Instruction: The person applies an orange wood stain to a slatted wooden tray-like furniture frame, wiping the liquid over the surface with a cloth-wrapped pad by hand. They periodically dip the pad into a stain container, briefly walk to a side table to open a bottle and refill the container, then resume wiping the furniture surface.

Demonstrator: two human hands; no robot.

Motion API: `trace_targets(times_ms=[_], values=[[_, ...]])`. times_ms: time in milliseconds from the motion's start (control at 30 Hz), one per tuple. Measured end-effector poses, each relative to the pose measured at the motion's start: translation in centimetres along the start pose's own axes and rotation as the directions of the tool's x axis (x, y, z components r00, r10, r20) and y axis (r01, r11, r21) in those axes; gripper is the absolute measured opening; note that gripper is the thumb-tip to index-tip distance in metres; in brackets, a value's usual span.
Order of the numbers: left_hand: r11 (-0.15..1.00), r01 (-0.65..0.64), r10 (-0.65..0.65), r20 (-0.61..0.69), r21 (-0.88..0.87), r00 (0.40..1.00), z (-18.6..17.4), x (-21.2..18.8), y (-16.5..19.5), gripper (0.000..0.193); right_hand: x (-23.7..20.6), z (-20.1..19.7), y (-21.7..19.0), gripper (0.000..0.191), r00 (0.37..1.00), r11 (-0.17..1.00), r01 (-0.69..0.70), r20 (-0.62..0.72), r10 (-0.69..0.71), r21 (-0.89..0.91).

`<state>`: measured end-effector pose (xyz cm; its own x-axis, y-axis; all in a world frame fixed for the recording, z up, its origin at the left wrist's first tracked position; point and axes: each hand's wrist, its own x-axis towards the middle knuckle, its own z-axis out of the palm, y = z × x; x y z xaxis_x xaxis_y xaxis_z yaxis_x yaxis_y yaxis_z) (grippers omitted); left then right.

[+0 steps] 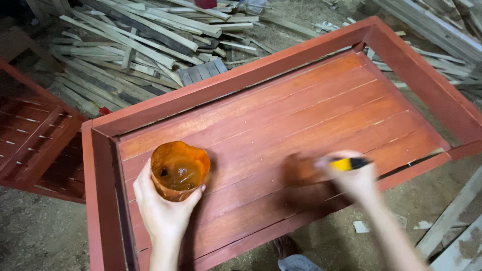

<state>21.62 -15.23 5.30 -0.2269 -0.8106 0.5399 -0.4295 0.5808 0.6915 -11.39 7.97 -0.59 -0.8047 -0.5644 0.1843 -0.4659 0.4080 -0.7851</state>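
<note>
Red-brown stain covers the slatted wooden frame (281,115), a shallow tray-like piece with raised rails on all sides, seen from above. Its boards run lengthwise with thin gaps between them, and the finish looks glossy across most of the slats.

The left hand (163,213) comes up from the bottom edge and is closed around a cut-down orange plastic cup (179,169), holding it upright just above the slats near the frame's left end. Some dark amber liquid sits in the bottom of the cup.

The right hand (354,180) is blurred by motion; its grip is closed on a brush (321,168) with a yellow-and-black handle, the handle end sticking out to the right. The bristle end points left and lies against the slats near the frame's near rail — too smeared to see in detail.

Around the frame the floor (45,236) is bare, dusty ground scattered with sawdust and small offcuts. A loose heap of pale, unfinished wood strips (135,45) lies beyond the far rail, more planks (442,25) are stacked at the upper right, and a couple of boards (454,226) lie at the lower right. At the left stands another slatted piece (35,135) stained the same red-brown. A shoe (286,247) shows just below the near rail.
</note>
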Motion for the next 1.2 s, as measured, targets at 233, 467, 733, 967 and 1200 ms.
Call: trace_targets(times_ms=[233,467,733,967,1200], values=[[0.999,-0.027,0.026,0.028,0.028,0.999,-1.4,-0.1,-0.2,0.108,1.9,-9.8,4.5,0.018,0.857,0.920,0.166,-0.409,-0.312,-0.354],[0.999,-0.004,0.002,0.035,0.049,0.999,-3.0,-0.7,-1.3,0.106,-4.3,3.4,-3.0,0.034,0.929,0.813,0.345,0.049,-0.366,-0.469],[0.976,0.046,-0.021,-0.121,0.213,0.992,-7.6,-0.8,-4.6,0.113,-15.4,20.3,-16.4,0.025,0.538,0.547,0.836,0.252,-0.804,-0.040],[0.956,0.120,-0.054,-0.241,0.267,0.969,-10.8,-1.4,-5.1,0.108,-12.9,22.4,-18.9,0.013,0.713,0.710,0.355,0.315,-0.626,0.608],[0.975,0.018,0.032,-0.220,0.222,0.975,-7.3,-0.9,-2.7,0.110,-5.2,16.6,-9.4,0.018,0.953,0.879,0.100,0.209,-0.219,0.466]])
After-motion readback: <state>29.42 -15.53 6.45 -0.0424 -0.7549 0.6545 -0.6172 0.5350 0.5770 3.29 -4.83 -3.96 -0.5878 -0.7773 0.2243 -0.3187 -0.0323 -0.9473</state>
